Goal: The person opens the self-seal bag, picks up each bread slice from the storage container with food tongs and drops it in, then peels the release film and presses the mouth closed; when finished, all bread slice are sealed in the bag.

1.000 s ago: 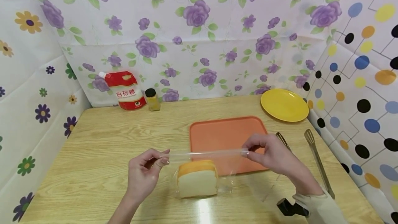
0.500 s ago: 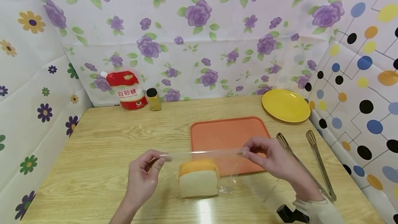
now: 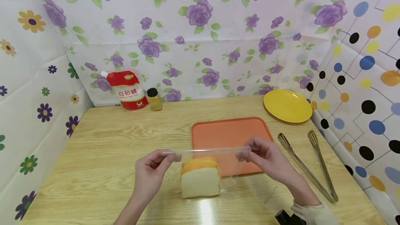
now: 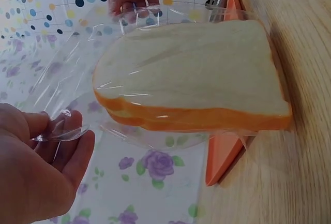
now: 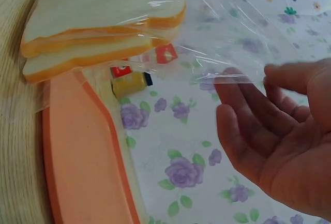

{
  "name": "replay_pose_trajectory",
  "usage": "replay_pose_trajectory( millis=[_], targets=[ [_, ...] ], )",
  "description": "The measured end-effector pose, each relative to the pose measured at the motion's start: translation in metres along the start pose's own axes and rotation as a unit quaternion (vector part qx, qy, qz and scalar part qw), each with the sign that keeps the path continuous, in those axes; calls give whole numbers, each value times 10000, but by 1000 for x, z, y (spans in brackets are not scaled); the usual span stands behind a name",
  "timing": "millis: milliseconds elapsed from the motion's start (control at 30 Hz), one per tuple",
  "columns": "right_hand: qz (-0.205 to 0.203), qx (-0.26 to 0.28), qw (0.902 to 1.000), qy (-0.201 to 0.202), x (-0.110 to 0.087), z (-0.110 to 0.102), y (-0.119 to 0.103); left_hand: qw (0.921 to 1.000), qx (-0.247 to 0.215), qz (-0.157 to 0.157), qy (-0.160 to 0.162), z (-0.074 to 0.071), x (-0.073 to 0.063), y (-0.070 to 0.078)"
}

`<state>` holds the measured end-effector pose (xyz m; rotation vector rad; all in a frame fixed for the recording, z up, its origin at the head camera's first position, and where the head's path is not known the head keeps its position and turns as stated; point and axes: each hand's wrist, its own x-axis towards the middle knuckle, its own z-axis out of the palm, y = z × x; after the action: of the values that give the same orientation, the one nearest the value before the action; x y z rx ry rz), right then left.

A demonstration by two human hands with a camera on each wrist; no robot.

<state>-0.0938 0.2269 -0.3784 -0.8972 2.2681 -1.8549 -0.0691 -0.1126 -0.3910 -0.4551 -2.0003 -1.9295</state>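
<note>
Slices of white bread [image 3: 200,183] with an orange-brown crust stand inside a clear plastic bag [image 3: 209,150], near the front middle of the table. The right wrist view shows at least two slices of bread [image 5: 103,6] stacked together. My left hand [image 3: 151,173] pinches the left end of the bag's upper edge between thumb and fingers. At the other end, my right hand [image 3: 268,159] pinches the same edge, which is stretched between both hands above the bread. Close up, the left hand [image 4: 44,167] has the film folded under its thumb.
An orange tray [image 3: 229,133] lies just behind the bread. Metal tongs [image 3: 307,169] rest to the right, below a yellow plate [image 3: 287,106]. A red and white sugar pouch [image 3: 129,91] and a black-capped jar [image 3: 154,100] stand at the back left.
My left hand has shifted slightly to the right. The bag's upper edge is a little higher, with the bread barely moved. My right forearm has drawn left, showing more of the tongs.
</note>
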Motion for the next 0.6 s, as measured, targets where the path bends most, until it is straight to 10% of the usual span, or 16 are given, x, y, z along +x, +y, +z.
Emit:
replay_pose_trajectory(
  millis=[233,600],
  targets=[
    [-280,29,9992,295,2,2,3,9990,422,-73,-88,-3,1,4],
    [40,-254,9982,540,2,10,7,9993,-139,96,-333,3,-1,0]
  ],
)
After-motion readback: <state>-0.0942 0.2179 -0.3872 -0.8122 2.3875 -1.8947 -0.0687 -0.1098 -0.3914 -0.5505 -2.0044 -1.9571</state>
